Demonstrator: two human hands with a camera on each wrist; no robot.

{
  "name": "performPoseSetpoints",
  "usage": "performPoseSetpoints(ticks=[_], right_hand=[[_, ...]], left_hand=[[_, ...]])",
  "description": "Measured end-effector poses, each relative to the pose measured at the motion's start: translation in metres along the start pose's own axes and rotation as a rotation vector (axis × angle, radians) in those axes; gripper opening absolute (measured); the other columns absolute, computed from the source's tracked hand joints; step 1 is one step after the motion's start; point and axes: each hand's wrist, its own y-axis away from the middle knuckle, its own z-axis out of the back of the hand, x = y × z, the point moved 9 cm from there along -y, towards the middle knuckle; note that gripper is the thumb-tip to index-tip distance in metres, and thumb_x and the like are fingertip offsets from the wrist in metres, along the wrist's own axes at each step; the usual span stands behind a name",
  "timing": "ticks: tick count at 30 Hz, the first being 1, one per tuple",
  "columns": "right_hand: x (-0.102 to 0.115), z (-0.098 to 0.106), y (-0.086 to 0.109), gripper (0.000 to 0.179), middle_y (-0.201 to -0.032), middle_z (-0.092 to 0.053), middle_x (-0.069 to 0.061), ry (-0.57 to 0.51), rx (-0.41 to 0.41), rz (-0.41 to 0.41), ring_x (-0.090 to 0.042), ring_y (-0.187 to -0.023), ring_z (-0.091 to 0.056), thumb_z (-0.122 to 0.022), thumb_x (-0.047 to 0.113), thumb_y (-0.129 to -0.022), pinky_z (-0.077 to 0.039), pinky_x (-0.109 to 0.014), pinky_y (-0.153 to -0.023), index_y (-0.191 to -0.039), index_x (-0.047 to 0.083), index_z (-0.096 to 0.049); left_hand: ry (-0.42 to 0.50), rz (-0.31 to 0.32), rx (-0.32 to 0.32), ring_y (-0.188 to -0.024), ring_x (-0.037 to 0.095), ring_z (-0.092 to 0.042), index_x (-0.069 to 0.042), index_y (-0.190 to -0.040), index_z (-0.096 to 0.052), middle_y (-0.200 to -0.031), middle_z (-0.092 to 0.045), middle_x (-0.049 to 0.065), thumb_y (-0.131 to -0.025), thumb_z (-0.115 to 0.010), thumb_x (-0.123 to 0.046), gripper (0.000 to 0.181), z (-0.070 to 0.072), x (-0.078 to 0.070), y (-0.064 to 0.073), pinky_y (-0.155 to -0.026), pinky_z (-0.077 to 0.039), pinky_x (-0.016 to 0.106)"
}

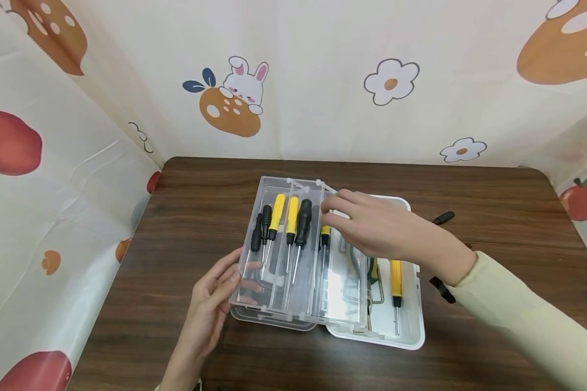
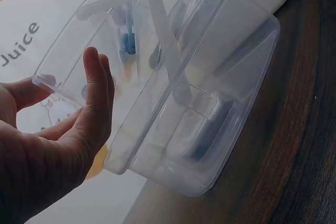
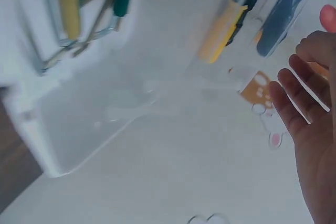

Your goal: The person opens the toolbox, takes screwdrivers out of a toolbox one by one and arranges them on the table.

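Pinching the left edge of the clear tray (image 1: 304, 300), which overlaps the white box (image 1: 417, 317), the left hand (image 1: 212, 300) shows partly through plastic. Loosely bent, apparently empty, the right hand (image 1: 369, 224) hides the top of a yellow handle (image 1: 325, 230); whether it touches, I can't tell. Only the head view catches a black handle (image 1: 444, 218) beyond the box.

Tray (image 1: 300, 296): clear plastic, divided, left edge in left hand (image 1: 212, 301), extends rightward from it to beneath right hand (image 1: 372, 222). Right of left hand, seen through tray: two small black tools (image 1: 266, 222), two yellow screwdrivers (image 1: 292, 217), one bigger black screwdriver (image 1: 303, 222), handles pointing away. Another yellow screwdriver (image 1: 325, 231) at right hand's fingertips, top hidden.
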Motion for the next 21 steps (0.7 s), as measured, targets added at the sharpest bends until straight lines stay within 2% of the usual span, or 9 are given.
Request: performPoseSetpoints(ticks=[7,13,17,21], right_hand=[[0.012,-0.004,-0.038,0.051,-0.141,-0.061,-0.001,0.014,0.125,0.088,-0.025,-0.133,-0.053,-0.08,0.005,-0.091,-0.052,-0.044,-0.115,-0.135,0.02,-0.061],[0.021,-0.006,-0.06,0.043,-0.13,-0.064,0.0,0.047,0.238,0.145,-0.024,-0.123,-0.056,-0.079,0.011,-0.093,-0.056,-0.043,-0.108,-0.133,0.02,-0.065],[0.025,-0.006,-0.069,0.035,-0.123,-0.066,0.0,0.029,0.276,0.156,-0.022,-0.116,-0.058,-0.076,0.011,-0.095,-0.056,-0.04,-0.106,-0.128,0.02,-0.068],[0.025,-0.008,-0.072,0.036,-0.123,-0.067,-0.001,0.004,0.295,0.158,-0.022,-0.115,-0.06,-0.077,0.01,-0.094,-0.057,-0.04,-0.107,-0.127,0.021,-0.071]], left_hand=[[-0.005,0.009,-0.005,-0.093,0.018,-0.076,-0.001,-0.158,-0.036,-0.132,-0.072,0.005,-0.112,-0.042,-0.01,0.047,0.0,0.001,0.001,-0.077,-0.067,0.04],[-0.003,0.004,-0.001,-0.093,0.018,-0.076,-0.001,-0.158,-0.036,-0.132,-0.072,0.005,-0.112,-0.041,-0.01,0.047,0.0,0.0,0.001,-0.077,-0.067,0.039],[0.004,0.0,0.007,-0.093,0.017,-0.076,-0.001,-0.158,-0.035,-0.132,-0.072,0.005,-0.112,-0.041,-0.01,0.047,0.0,-0.001,0.0,-0.077,-0.067,0.039],[0.003,0.007,0.011,-0.093,0.017,-0.075,-0.001,-0.158,-0.036,-0.132,-0.072,0.005,-0.112,-0.041,-0.01,0.047,0.0,0.0,0.0,-0.078,-0.067,0.039]])
